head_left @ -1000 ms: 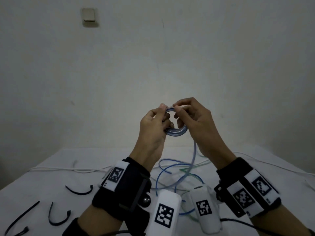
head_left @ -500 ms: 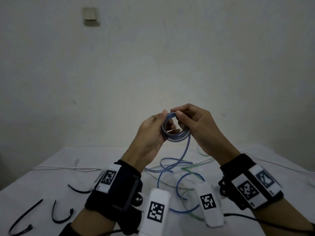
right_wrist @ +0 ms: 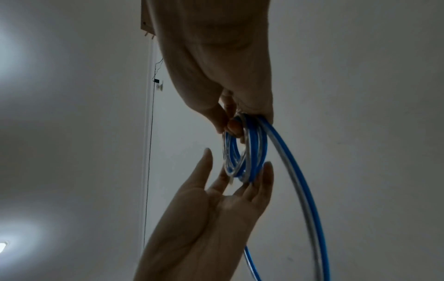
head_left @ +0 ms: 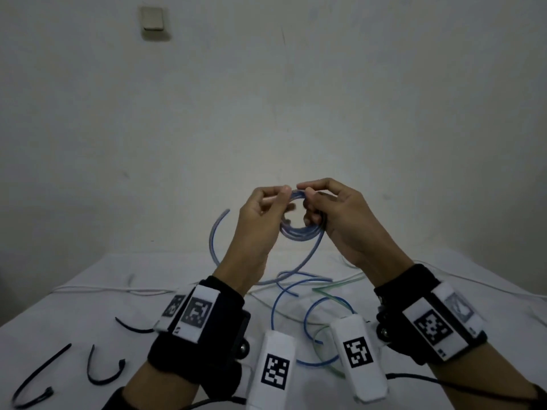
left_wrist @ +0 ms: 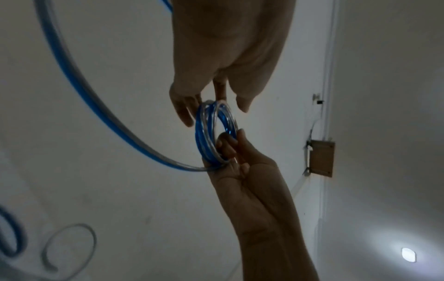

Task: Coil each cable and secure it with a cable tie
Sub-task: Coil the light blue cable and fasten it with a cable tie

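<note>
Coil (head_left: pixel 300 229): blue-and-clear cable, several small turns, being held in the air above the middle of the table (head_left: pixel 88 291), between both hands. Left hand (head_left: pixel 260 223) is pinching the upper left of the ring with thumb and forefinger; in the right wrist view its other fingers (right_wrist: pixel 266 176) are lying fairly straight along the turns. Right hand (head_left: pixel 340 220) is gripping the right side, fingers curled through the ring. Tail (head_left: pixel 307 258) is dropping from the right hand's side to the table and arcing back up at the left. Handling, as judged: light, thin, springy; smooth jacket probably slippery; turns are likely trying to spread once the pinch eases. Best hold: across all turns at one spot, leaving the opposite side bare for tying. Ties (head_left: pixel 103 371): black, lying loose near the front left corner. Other cables (head_left: pixel 313 315), blue, green and white, are lying loose at mid-table.
</note>
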